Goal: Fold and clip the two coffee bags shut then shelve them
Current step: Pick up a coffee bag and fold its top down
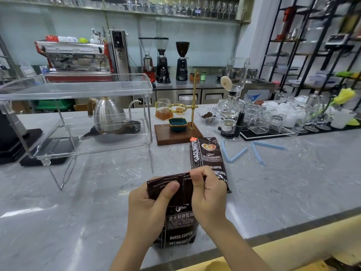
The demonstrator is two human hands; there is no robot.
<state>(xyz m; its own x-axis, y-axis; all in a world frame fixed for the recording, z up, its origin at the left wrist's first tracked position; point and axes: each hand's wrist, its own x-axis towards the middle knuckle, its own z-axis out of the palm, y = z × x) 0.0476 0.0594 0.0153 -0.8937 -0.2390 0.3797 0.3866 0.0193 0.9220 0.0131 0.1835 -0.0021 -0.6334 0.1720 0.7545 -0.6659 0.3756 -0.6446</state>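
A dark coffee bag (179, 222) stands near the counter's front edge, its top flap bent over. My left hand (148, 204) grips the bag's upper left, thumb pressed on the folded flap. My right hand (207, 194) pinches the flap's right end. A second dark coffee bag (207, 155) stands just behind, partly hidden by my right hand. Two light blue clips lie open on the counter to the right: one V-shaped clip (232, 153) and another clip (263, 151) beyond it. A clear acrylic two-tier shelf (78, 90) stands at the left.
A steel kettle (108, 116) sits behind the shelf. A wooden pour-over stand (177, 132) with a brass pole and a teal dish is behind the bags. A siphon brewer (232, 114) and several glasses on a black mat (263, 132) fill the right.
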